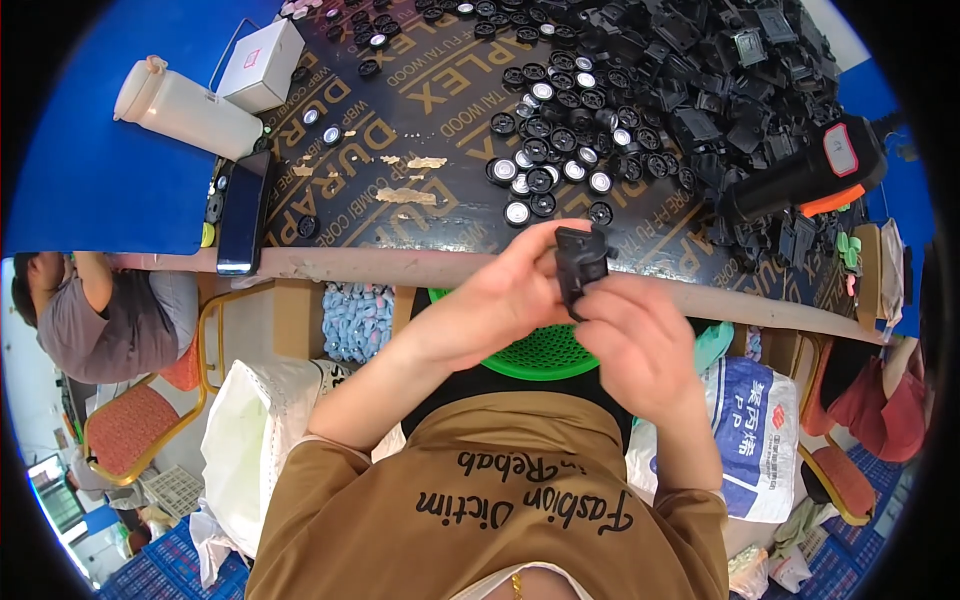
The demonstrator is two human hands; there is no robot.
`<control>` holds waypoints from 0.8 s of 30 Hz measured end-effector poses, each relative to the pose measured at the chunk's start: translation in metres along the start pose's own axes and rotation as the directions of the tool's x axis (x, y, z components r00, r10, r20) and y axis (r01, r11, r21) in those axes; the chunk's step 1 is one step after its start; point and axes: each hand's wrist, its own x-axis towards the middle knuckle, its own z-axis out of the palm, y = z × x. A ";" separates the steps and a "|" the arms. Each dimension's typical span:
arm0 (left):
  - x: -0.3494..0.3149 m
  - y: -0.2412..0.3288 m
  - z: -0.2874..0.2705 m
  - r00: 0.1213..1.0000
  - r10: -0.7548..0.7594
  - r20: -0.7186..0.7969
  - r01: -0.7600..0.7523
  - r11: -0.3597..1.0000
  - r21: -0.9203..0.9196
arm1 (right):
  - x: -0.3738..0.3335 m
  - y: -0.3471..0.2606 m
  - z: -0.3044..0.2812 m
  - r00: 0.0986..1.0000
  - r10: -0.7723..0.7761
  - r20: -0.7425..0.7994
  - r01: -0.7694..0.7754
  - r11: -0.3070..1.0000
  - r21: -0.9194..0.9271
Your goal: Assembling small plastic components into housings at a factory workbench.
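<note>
My left hand [490, 300] and right hand [632, 335] both have a closed grip on one small black plastic housing [580, 262], held just off the counter [420, 265] edge above a green basket [540, 355]. Judging by the heaped black parts [740, 90] and round caps [545, 170], most remains.

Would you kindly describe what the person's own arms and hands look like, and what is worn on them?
Both forearms are bare, with no gloves, watch or rings visible on the left hand or the right hand. Short brown sleeves of a T-shirt end at about the elbow. The shirt has black lettering across its front.
</note>
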 end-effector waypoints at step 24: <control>-0.004 0.012 -0.008 0.950 0.271 0.154 -0.285 0.558 0.779 | 0.003 0.011 -0.003 0.826 0.526 0.202 -0.373 0.242 0.896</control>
